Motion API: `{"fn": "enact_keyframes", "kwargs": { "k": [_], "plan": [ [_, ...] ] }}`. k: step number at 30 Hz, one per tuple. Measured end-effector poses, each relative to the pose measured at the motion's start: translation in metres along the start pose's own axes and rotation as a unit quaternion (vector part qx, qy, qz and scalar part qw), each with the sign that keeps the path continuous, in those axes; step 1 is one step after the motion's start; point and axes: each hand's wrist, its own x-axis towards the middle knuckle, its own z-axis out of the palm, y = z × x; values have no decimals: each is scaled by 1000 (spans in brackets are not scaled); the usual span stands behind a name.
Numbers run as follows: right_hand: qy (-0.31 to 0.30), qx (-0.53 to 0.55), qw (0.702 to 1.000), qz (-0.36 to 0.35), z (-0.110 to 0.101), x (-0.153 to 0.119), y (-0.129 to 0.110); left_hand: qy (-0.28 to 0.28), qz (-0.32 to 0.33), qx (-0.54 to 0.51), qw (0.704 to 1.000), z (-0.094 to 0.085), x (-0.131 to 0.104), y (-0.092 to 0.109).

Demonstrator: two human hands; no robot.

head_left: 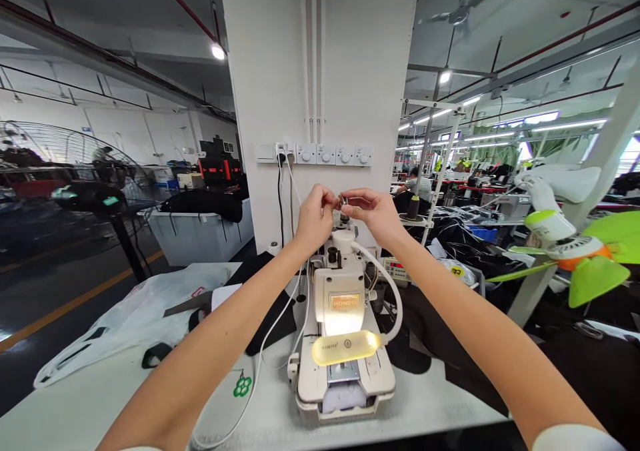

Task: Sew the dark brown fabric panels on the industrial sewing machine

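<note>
Through the head camera, I am watching both hands meeting over the top of a sewing machine [340, 281]. My left hand [315, 219] is pressing thumb and fingertips together; I cannot tell what, if anything, is sitting between them. My right hand [374, 216] is pinching a small metal piece [344, 201], which is sitting between the two hands, above the machine's rear. Nearer me, a lamp [347, 348] on a curved neck is glowing. The machine is standing on a white table [100, 397], with a plastic bag [125, 317] lying left of it.
</note>
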Motion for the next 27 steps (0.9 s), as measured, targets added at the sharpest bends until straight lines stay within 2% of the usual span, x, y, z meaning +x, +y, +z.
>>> {"fn": "enact_keyframes", "kwargs": {
  "k": [4, 6, 10, 14, 18, 22, 25, 27],
  "plan": [
    [40, 25, 999, 2, 5, 5, 2, 2, -1, -6, 1000, 2, 8, 2],
    [54, 37, 998, 1, 7, 8, 1, 2, -16, -42, 999, 1, 15, 3],
    [63, 47, 997, -12, 9, 9, 0, -28, -52, -102, 993, -6, 25, 7],
    [75, 31, 996, -27, 11, 8, 3, -74, -7, 39, 996, -12, 27, 11],
    [115, -6, 992, -58, 17, 10, 9, -87, -3, 185, 979, -14, 25, 13],
    [151, -78, 981, -98, 19, 18, 11, -106, -20, 232, 967, -15, 21, 16],
    [169, -135, 971, -98, 14, 27, 11, -131, -19, 248, 960, -17, 18, 21],
    [157, -164, 970, -86, 10, 32, 11, -134, -6, 256, 957, -20, 18, 25]
  ]
}}
